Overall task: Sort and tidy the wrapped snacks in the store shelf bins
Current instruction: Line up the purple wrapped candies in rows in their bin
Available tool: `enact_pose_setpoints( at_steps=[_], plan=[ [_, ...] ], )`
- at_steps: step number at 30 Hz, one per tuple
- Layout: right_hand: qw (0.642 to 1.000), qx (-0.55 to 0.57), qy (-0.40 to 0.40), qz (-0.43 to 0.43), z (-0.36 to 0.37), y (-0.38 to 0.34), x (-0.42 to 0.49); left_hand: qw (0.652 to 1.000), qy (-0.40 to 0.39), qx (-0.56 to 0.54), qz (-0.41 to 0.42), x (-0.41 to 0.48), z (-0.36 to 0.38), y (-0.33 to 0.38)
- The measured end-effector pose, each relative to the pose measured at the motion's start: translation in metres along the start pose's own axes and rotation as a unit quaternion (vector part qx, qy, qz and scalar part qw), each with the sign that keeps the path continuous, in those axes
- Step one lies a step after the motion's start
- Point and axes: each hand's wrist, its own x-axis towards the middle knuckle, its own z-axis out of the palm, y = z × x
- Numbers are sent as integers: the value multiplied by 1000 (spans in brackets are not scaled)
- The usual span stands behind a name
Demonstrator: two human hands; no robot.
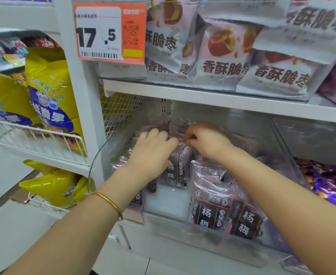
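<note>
A clear plastic bin (183, 221) on the lower shelf holds several dark red and black wrapped snack packets (212, 207) with white characters. Both my hands reach deep into it. My left hand (153, 153), a gold bangle on its wrist, lies palm-down over the packets at the back left, fingers curled over their tops. My right hand (204, 139) pinches the top edge of an upright packet (178, 167) between the two hands. Part of the bin's white floor shows in front of that packet.
The shelf above carries pale pink and grey snack bags (222, 62) and an orange price tag (109, 30) reading 17.5. Yellow bags (50, 92) fill wire baskets on the left. Purple wrapped sweets (329, 181) lie in the neighbouring bin at right.
</note>
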Motion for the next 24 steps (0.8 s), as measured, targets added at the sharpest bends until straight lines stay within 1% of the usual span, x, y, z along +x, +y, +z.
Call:
enact_pose_setpoints(
  at_steps=[3,5,8,11,13,16,18,21,24],
  plan=[
    [1000,-8,-16,-2,4,-2,2,1000,6,-5,-6,-1,2,0],
    [1000,10,-23,9,0,-2,1,1000,7,-5,-7,-2,3,0],
    [999,37,-3,28,-15,-2,-9,999,-3,-31,-12,-4,3,-1],
    [999,30,1,17,-32,-4,-33,998,-4,-55,-17,-7,-1,-5],
    [999,23,-34,-3,-37,-6,-51,998,-9,-61,-15,-9,-2,-7],
    [991,1,-129,-24,-38,-12,-73,998,-17,-62,-9,-12,0,-7],
    [984,-14,-176,-26,-36,-13,-80,998,-7,-56,-8,-13,1,-4],
    [977,-21,-211,-17,-32,-13,-87,999,-1,-37,-9,-11,4,3],
    [974,-69,-212,-26,-26,-17,-93,999,-4,-39,-13,-9,7,7]
  ],
)
